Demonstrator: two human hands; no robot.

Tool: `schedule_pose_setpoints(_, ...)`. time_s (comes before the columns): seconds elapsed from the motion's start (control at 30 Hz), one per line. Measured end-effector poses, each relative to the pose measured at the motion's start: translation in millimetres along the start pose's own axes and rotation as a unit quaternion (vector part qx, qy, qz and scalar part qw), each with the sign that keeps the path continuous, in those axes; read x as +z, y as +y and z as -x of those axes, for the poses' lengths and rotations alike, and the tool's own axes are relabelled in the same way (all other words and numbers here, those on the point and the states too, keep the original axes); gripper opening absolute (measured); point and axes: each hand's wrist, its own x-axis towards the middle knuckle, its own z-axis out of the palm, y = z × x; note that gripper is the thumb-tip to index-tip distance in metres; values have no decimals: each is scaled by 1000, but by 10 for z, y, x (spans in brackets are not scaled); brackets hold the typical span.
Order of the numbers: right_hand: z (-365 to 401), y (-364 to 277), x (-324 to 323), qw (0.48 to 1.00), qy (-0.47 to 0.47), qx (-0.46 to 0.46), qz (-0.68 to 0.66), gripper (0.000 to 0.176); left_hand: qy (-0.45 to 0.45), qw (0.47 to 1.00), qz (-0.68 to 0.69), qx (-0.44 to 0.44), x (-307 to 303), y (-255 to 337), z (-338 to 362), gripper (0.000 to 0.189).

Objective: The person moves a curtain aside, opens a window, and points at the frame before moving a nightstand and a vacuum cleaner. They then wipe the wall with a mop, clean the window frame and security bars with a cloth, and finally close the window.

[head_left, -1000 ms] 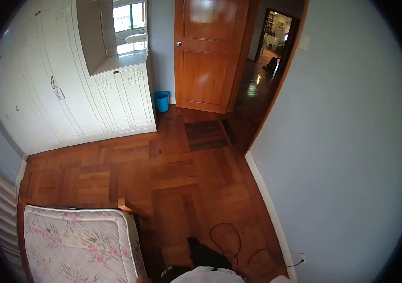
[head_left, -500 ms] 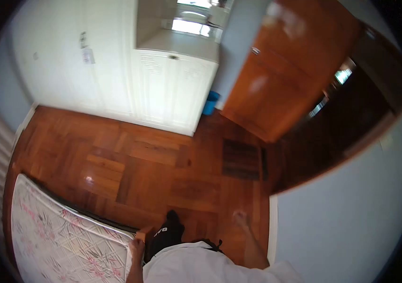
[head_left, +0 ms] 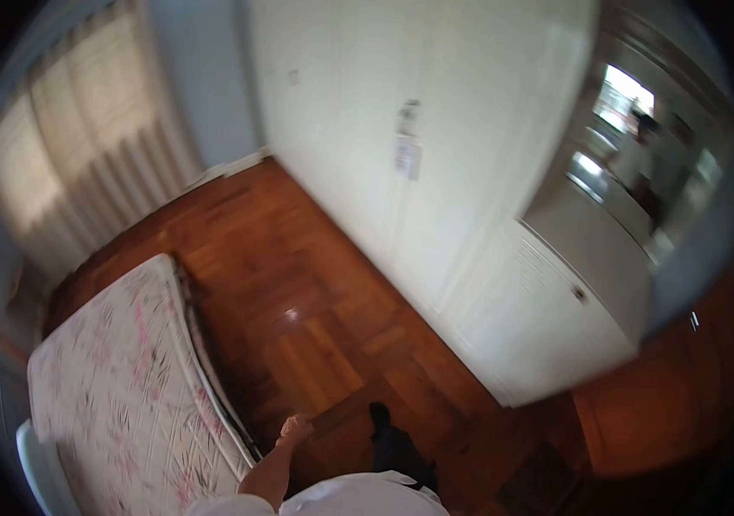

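My left hand (head_left: 296,429) hangs over the floor just right of the mattress edge, its fingers curled in and slightly blurred. I make out nothing in it. Beside it lies a mattress (head_left: 139,370) with a pale quilted cover and a pink and grey floral print. My right hand is out of view. Below me show my white shirt (head_left: 358,497) and one dark trouser leg (head_left: 400,456), with the foot forward on the parquet.
A tall white wardrobe (head_left: 358,172) with a paper label (head_left: 407,158) runs along the wall, joined to a low white cabinet (head_left: 556,318) and a mirror (head_left: 642,163). Beige curtains (head_left: 83,129) hang at left. A brown wooden door (head_left: 668,404) stands lower right, over parquet floor (head_left: 315,353).
My view has swung left, bringing the curtains in and the doorway out. My left hand has left the mattress corner and hangs beside it. My right hand has gone from view.
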Motion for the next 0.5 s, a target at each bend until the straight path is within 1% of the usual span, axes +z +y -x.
schedule_pose_setpoints(0.03,-162,-456,-66,999,-6,-9,35,15,-58,995,-36,-68,-24,-206,-41,33)
schedule_pose_setpoints(0.1,-473,-1442,-180,994,-14,-32,108,15,-100,986,-54,-120,-131,-505,65,33)
schedule_pose_setpoints(0.17,-789,-2571,-239,977,-3,-55,208,15,-115,973,-82,-181,-84,-919,-24,32)
schedule_pose_setpoints(0.2,-945,-3126,-235,962,12,-52,269,15,-108,963,-49,-243,-127,-1056,-56,33)
schedule_pose_setpoints(0.23,-1119,-3798,-192,933,50,-27,356,15,-104,946,-12,-305,-166,-1073,-43,33)
schedule_pose_setpoints(0.27,-1280,-4464,-98,903,85,-11,421,15,43,956,106,-271,-177,-1101,166,30)
schedule_pose_setpoints(0.3,-1301,-4972,-54,889,86,-15,449,15,67,932,119,-336,-299,-979,197,26)
schedule_pose_setpoints(0.33,-1328,-5599,82,932,64,-147,324,17,91,904,130,-398,-375,-883,133,22)
schedule_pose_setpoints(0.37,-1356,-6232,273,945,31,-271,183,19,91,894,142,-416,-360,-745,58,22)
schedule_pose_setpoints(0.4,-1454,-6887,455,900,40,-321,291,20,174,866,135,-448,-278,-655,-7,19)
schedule_pose_setpoints(0.43,-1458,-7474,687,908,14,-357,218,20,255,832,123,-477,-167,-629,-61,19)
schedule_pose_setpoints(0.47,-1400,-7906,960,911,-14,-388,141,22,153,854,124,-482,69,-821,-161,17)
schedule_pose_setpoints(0.5,-1272,-8177,1243,908,-21,-390,153,22,62,899,9,-434,34,-824,-314,22)
